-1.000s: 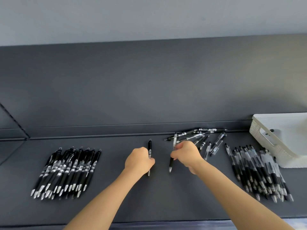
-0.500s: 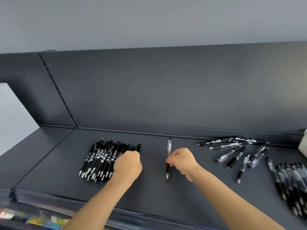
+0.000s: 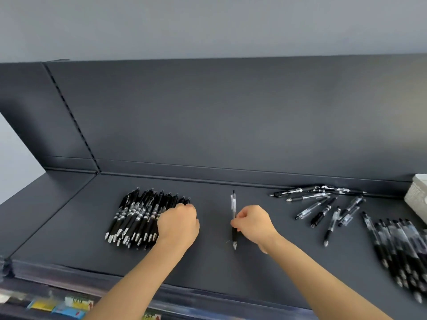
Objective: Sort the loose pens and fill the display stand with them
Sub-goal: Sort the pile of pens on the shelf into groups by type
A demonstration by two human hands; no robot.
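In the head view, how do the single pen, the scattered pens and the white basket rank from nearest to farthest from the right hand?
1. single pen, pinched in the right hand itself.
2. scattered pens, lying to its right.
3. white basket, at the far right edge.

Single head-worn view, forward and downward, close over the shelf point(image 3: 212, 269)

Dark shelf point(image 3: 208, 269): pen piles point(image 3: 138, 218), white basket point(image 3: 416, 199)
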